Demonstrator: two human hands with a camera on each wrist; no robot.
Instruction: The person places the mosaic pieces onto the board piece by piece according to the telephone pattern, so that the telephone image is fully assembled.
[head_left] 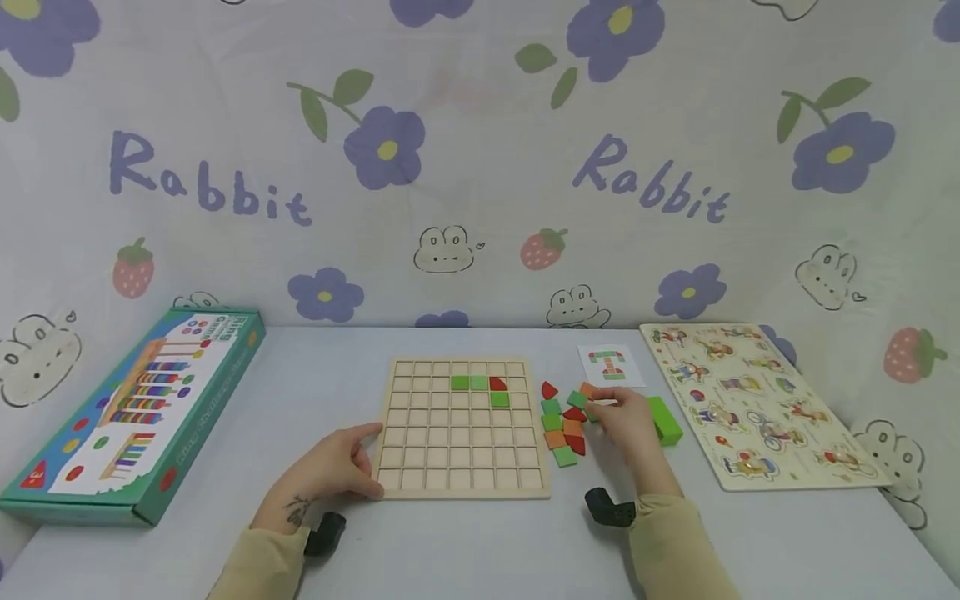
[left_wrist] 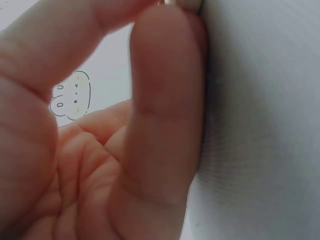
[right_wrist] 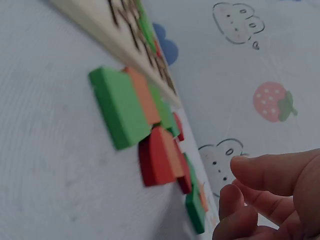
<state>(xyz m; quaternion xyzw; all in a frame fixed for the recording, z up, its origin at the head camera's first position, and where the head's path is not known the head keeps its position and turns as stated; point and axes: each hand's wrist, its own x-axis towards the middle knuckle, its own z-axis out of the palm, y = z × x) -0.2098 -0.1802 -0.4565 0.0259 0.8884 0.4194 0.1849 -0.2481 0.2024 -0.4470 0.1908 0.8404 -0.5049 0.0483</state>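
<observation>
A wooden grid board (head_left: pixel 463 492) lies in the middle of the table in the head view. Green squares (head_left: pixel 460 382) and a red rounded piece (head_left: pixel 498 383) sit in its upper cells. My left hand (head_left: pixel 330 471) touches the board's left edge with thumb and index finger spread apart. Right of the board, loose green, orange and red pieces (head_left: pixel 554 438) lie in a cluster. Over the cluster's far right side is my right hand (head_left: pixel 624 421), fingertips beside an orange piece (head_left: pixel 588 389). The right wrist view shows no piece between thumb and fingers; the fingertips are partly hidden.
A pattern card (head_left: pixel 637 375) lies behind the loose pieces. A bright green block (head_left: pixel 664 421) stands right of my right hand. Farther right is a wooden picture board (head_left: pixel 757 400). A large toy box (head_left: pixel 142 417) lies at the left. A printed cloth hangs behind the table.
</observation>
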